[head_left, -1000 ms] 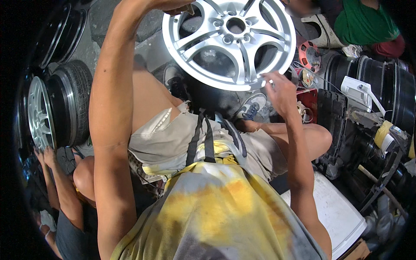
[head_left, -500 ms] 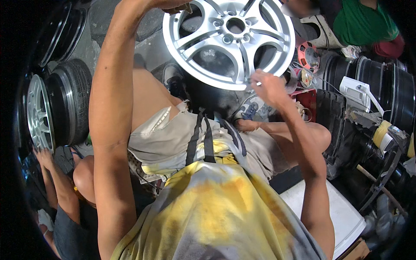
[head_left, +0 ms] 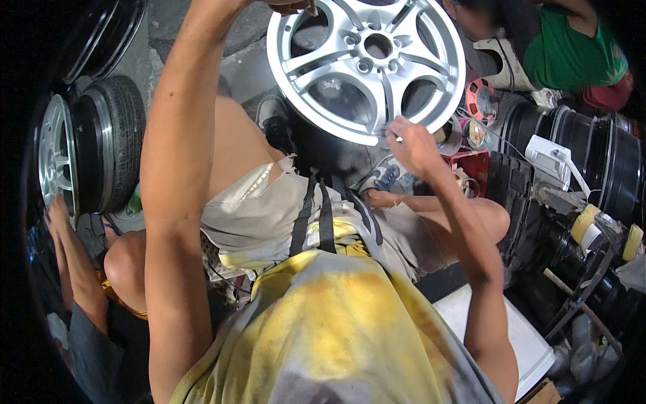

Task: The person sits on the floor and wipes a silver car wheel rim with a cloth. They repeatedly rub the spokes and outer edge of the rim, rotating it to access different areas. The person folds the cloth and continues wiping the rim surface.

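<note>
A silver alloy wheel rim (head_left: 360, 99), with several spokes and bolt holes around its hub, stands tilted in front of me above my feet. My right hand (head_left: 412, 147) is at its near edge, fingers pinched together. A tiny pale thing shows at those fingertips, too small to name. Up at the picture's top edge, my left hand (head_left: 286, 5) is curled beside the rim's far left edge. Something small and tan shows at its fingers, but most of that hand is cut off.
At left, another person's hand (head_left: 59, 210) touches a second alloy wheel (head_left: 59, 158) beside a tyre (head_left: 121, 145). A person in green (head_left: 572, 50) is at the upper right. Dark wheels (head_left: 616, 158), a red reel (head_left: 481, 99) and a white box (head_left: 501, 330) stand at right.
The wheel rim has shifted slightly right and down in view. My right hand stays at its near edge, fingers slightly repositioned. The other person's hand at left has moved up the second wheel.
</note>
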The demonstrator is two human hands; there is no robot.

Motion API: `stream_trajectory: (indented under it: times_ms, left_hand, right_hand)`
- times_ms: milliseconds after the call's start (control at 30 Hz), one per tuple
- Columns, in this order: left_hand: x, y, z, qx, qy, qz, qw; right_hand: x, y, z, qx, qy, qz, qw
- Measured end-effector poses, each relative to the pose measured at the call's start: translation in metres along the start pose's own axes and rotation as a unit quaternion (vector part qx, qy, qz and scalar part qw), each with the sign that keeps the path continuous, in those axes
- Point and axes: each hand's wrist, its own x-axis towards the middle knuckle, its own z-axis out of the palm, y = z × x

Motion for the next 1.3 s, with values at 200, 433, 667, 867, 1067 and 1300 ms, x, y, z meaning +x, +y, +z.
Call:
stream_trajectory:
  times_ms: [200, 433, 667, 867, 1067, 1300]
  left_hand:
    - [0.02, -0.011, 0.013, 0.039, 0.019, 0.056, 0.998]
    - [0.018, 0.005, 0.007, 0.017, -0.018, 0.012, 1.0]
    - [0.039, -0.002, 0.077, 0.082, -0.072, -0.072, 0.991]
    - [0.043, -0.004, 0.079, 0.096, -0.112, -0.057, 0.987]
    - [0.03, -0.006, 0.062, 0.088, -0.06, -0.007, 0.994]
    - [0.028, -0.001, 0.04, 0.042, -0.076, -0.05, 0.995]
  right_hand:
    - [0.002, -0.015, -0.017, 0.263, -0.074, 0.153, 0.95]
    - [-0.025, 0.056, -0.035, 0.38, 0.171, 0.218, 0.882]
    - [-0.002, 0.009, -0.034, 0.138, 0.154, -0.02, 0.978]
    - [0.058, 0.013, -0.006, -0.266, -0.071, -0.286, 0.918]
    - [0.071, 0.0, -0.008, -0.179, -0.142, -0.294, 0.928]
    - [0.072, 0.004, -0.013, -0.159, -0.159, -0.245, 0.943]
